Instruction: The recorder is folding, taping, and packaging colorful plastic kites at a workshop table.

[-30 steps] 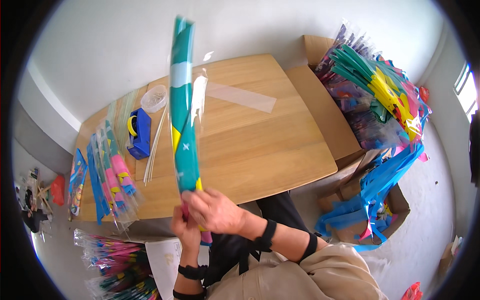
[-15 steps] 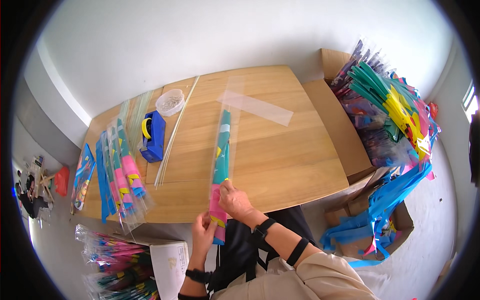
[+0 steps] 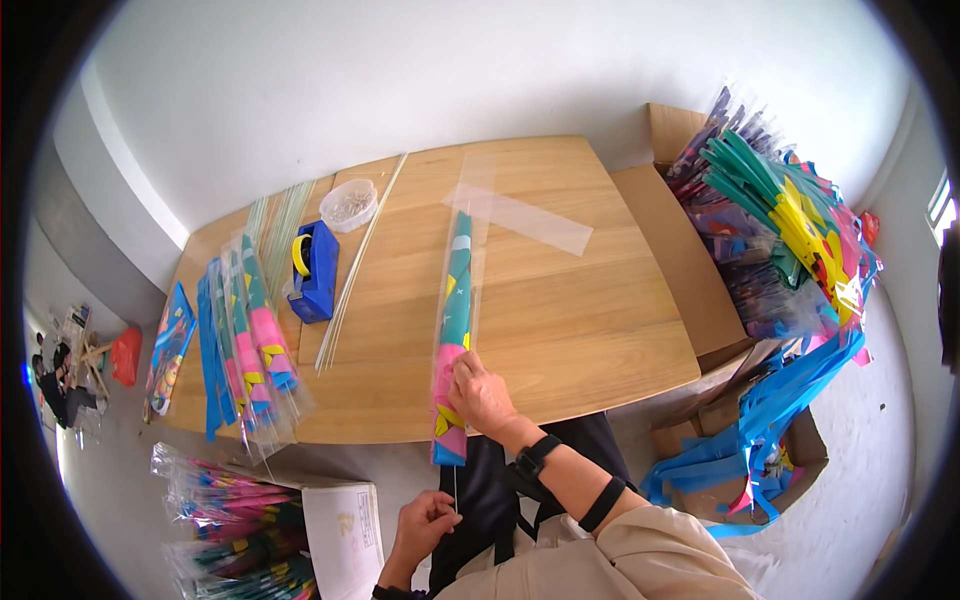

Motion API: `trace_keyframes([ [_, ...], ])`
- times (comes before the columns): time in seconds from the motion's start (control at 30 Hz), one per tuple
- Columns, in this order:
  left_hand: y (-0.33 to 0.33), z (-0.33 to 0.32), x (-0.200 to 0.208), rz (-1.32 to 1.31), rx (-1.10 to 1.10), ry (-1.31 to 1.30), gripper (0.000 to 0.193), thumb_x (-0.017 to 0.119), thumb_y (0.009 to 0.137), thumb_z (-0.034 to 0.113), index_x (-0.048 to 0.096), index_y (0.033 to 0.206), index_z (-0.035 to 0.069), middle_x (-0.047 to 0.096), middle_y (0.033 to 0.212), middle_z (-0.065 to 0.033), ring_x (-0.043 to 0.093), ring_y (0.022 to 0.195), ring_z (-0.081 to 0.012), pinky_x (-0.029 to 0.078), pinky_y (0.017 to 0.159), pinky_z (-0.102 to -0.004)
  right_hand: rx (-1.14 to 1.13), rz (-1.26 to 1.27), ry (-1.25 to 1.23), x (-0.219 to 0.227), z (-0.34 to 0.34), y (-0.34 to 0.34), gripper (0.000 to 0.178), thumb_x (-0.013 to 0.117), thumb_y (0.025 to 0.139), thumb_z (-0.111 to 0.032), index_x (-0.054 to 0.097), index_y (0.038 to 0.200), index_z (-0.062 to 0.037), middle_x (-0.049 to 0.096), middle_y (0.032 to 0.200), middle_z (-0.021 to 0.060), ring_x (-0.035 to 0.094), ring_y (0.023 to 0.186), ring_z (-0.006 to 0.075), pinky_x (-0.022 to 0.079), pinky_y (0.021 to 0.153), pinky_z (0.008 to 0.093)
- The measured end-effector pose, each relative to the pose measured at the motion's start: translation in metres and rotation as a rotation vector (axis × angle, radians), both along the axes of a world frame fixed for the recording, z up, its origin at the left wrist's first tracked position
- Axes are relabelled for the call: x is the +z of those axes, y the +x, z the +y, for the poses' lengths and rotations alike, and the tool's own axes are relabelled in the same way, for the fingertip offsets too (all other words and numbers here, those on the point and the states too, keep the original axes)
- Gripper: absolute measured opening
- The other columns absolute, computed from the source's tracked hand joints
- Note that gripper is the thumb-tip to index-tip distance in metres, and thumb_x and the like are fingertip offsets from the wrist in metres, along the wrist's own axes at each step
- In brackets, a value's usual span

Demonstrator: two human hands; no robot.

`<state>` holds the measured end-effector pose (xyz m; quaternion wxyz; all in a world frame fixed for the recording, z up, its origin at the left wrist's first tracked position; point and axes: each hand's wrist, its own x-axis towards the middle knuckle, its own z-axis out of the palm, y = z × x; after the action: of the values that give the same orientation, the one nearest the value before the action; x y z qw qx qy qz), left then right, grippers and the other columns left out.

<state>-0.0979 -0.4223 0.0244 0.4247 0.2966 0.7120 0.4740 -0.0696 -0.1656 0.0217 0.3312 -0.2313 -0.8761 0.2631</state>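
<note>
A long roll of printed fabric (image 3: 454, 316), green above, pink, yellow and blue below, lies partly inside a clear plastic sleeve (image 3: 478, 225). Its lower end juts past the table's near edge. My right hand (image 3: 482, 397) grips the pink part from the right side. Just below the roll, my left hand (image 3: 422, 522) is closed in a pinch on a thin white strand (image 3: 456, 490) that runs up to the roll's blue end. Whether the strand is a rod or a string I cannot tell. Another clear sleeve (image 3: 540, 226) lies flat and slanting across the far table.
On the left of the wooden table (image 3: 570, 330) are packed fabric rolls (image 3: 262, 320), a blue tape dispenser (image 3: 318, 275), a tub of small pieces (image 3: 349, 205) and thin rods (image 3: 360, 265). Cartons of colourful fabric (image 3: 790, 200) stand at right; a white box (image 3: 345, 530) and bundles (image 3: 235, 510) sit lower left.
The roll has slid farther up into the sleeve. My right hand has moved slightly up with it; my left hand has left the fabric and dropped down, pinching the thin strand.
</note>
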Motion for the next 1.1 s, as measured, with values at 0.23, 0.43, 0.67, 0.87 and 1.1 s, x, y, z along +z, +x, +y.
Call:
trace_keyframes([
  [0.23,-0.012,0.09,0.007,0.859,0.222,0.097,0.047,0.081,0.069,0.008,0.055,0.108,0.002,0.058,0.087,-0.0141,0.058,0.077,-0.0345,0.049,0.068,-0.0406,0.22,-0.169,0.294,0.0,-0.005,0.022,0.016,0.064,0.073,-0.01,0.06,0.085,-0.0004,0.055,0.095,0.0145,0.061,0.091,0.0287,0.055,0.072,0.0365],
  [0.43,-0.027,0.144,-0.027,0.811,0.218,0.168,0.052,0.08,0.073,0.007,0.054,0.117,-0.002,0.06,0.082,-0.0101,0.06,0.07,-0.0258,0.049,0.062,-0.036,0.27,-0.189,0.318,-0.006,0.004,0.038,0.022,0.07,0.067,-0.013,0.062,0.08,0.0017,0.057,0.093,0.0119,0.059,0.097,0.0282,0.056,0.074,0.0349],
  [0.67,-0.035,0.132,-0.024,-0.247,0.286,0.145,0.038,0.069,0.088,0.013,0.054,0.116,-0.008,0.069,0.082,-0.012,0.068,0.067,-0.0176,0.052,0.053,-0.0246,0.183,-0.008,-0.221,0.004,0.004,0.066,0.015,0.058,0.074,0.001,0.059,0.089,-0.0001,0.058,0.096,0.0188,0.059,0.093,0.0393,0.052,0.077,0.0443],
  [0.87,-0.045,0.125,-0.009,-0.377,0.264,0.033,0.039,0.053,0.1,0.034,0.063,0.096,-0.004,0.069,0.077,-0.0136,0.069,0.059,-0.0203,0.055,0.049,-0.0279,0.13,-0.034,-0.338,-0.001,-0.024,0.055,0.007,0.059,0.083,-0.008,0.062,0.089,-0.0045,0.061,0.087,0.0156,0.063,0.084,0.0373,0.052,0.072,0.0443],
  [1.1,-0.041,0.121,-0.02,-0.4,0.292,0.069,0.045,0.053,0.1,0.039,0.066,0.089,-0.003,0.067,0.072,-0.0107,0.067,0.056,-0.0183,0.056,0.049,-0.0293,0.09,-0.161,-0.352,-0.008,-0.042,0.044,0.008,0.065,0.08,-0.011,0.063,0.085,-0.005,0.062,0.087,0.0141,0.063,0.083,0.0368,0.052,0.072,0.0436],
])
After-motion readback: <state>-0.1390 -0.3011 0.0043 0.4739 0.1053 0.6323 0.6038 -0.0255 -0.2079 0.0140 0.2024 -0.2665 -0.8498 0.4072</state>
